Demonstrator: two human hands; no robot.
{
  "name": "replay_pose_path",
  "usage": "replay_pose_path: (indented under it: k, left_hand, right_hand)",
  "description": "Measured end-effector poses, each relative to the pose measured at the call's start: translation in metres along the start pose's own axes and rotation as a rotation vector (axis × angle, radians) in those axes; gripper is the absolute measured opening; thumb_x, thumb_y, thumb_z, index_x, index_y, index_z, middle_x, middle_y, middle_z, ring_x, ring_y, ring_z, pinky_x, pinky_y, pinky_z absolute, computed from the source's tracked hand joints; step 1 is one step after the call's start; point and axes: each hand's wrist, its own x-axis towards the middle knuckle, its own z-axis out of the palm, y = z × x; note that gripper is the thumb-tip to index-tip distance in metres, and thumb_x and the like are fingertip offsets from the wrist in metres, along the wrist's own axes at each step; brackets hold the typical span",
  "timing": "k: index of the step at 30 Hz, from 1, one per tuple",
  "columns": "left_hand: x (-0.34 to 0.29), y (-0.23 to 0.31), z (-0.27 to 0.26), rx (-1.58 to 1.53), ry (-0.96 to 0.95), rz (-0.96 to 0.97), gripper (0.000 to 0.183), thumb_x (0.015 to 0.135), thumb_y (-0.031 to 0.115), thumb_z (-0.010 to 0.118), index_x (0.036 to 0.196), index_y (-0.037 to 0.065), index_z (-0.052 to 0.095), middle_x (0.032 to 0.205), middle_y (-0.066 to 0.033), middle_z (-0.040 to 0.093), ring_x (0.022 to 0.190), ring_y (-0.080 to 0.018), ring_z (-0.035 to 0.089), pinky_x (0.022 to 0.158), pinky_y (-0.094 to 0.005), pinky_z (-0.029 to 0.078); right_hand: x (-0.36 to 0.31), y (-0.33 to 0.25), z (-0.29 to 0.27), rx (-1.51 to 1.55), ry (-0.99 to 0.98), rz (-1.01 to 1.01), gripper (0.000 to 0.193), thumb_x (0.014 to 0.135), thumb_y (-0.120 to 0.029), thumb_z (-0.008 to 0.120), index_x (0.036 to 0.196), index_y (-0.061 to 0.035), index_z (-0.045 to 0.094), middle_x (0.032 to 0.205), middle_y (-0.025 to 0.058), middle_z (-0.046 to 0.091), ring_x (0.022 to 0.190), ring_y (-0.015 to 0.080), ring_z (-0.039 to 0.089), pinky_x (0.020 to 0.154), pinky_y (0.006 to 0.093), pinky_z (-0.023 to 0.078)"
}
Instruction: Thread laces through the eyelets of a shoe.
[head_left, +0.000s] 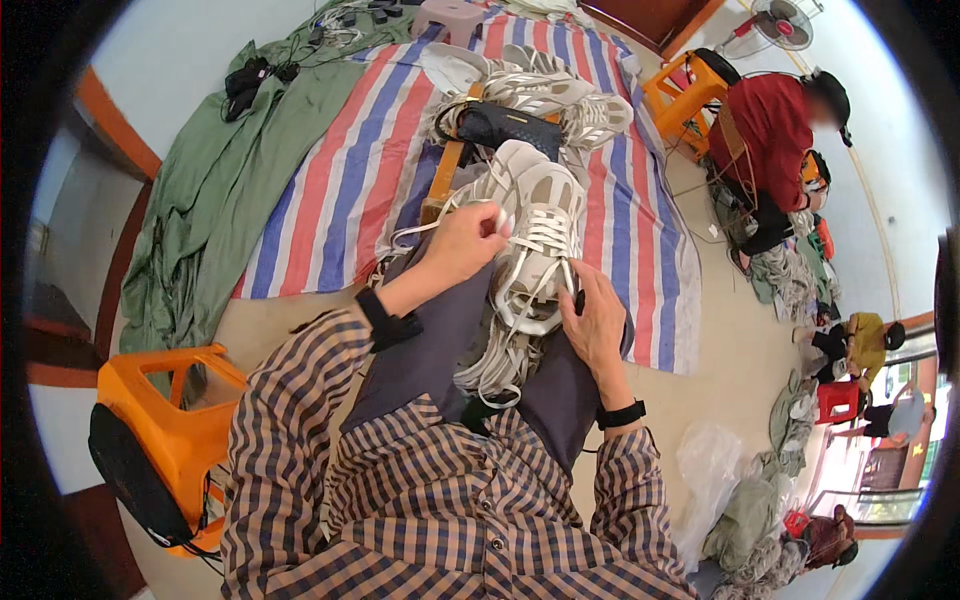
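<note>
A white and beige sneaker [550,196] rests between my knees, its toe pointing away from me. White laces [547,232] cross its tongue in several rows. My left hand [465,243] is closed in a pinch on a white shoelace at the left of the sneaker. At the collar's right side is my right hand [595,318], its thumb and fingers curled around a lace end against the shoe; the exact grip is partly hidden. More loose laces [497,368] hang in a bundle below the heel, over my lap.
Several similar sneakers [538,90] and a black pouch-like item [510,128] lie beyond, around a wooden bar [446,172]. A striped sheet [330,190] covers the floor. An orange stool [170,430] stands at left. Another person [765,130] sits at right, near a plastic bag [708,480].
</note>
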Motion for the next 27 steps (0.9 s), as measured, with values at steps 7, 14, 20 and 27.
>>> replay_pose_path:
  k: [7,14,20,27]
  left_hand:
    - [0.018,-0.011,0.013,0.209,0.039,0.086,0.012,0.08,0.014,0.065,0.081,0.003,0.062,0.068,-0.0079,0.062,0.062,-0.0187,0.058,0.059,-0.0317,0.045]
    - [0.022,-0.013,0.02,0.264,0.028,-0.033,0.017,0.08,0.025,0.065,0.081,0.008,0.065,0.068,-0.0079,0.064,0.064,-0.026,0.062,0.06,-0.0389,0.047]
    - [0.02,-0.006,0.024,0.353,0.045,-0.039,0.012,0.077,0.018,0.065,0.081,0.007,0.065,0.066,-0.0042,0.062,0.06,-0.0161,0.058,0.057,-0.0316,0.044]
    - [0.019,-0.004,0.028,0.431,0.157,-0.067,0.021,0.079,0.027,0.065,0.079,0.007,0.062,0.067,-0.0073,0.062,0.062,-0.0258,0.06,0.056,-0.0384,0.044]
  right_hand:
    - [0.002,0.002,0.0,-0.001,0.008,-0.01,0.039,0.082,-0.013,0.064,0.12,-0.0071,0.056,0.11,0.0141,0.062,0.101,0.0316,0.06,0.085,0.0401,0.049]
    - [0.003,0.001,-0.002,-0.007,0.0,-0.003,0.039,0.082,-0.013,0.065,0.119,-0.0064,0.056,0.109,0.0147,0.062,0.1,0.0323,0.06,0.085,0.0402,0.049]
    - [0.003,0.001,-0.003,0.007,0.002,0.006,0.039,0.082,-0.014,0.065,0.119,-0.0062,0.056,0.109,0.0148,0.062,0.1,0.0324,0.06,0.085,0.04,0.049]
    - [0.003,0.0,0.0,0.01,0.007,-0.006,0.039,0.082,-0.014,0.064,0.119,-0.0067,0.056,0.109,0.0149,0.062,0.101,0.0324,0.06,0.085,0.04,0.049]
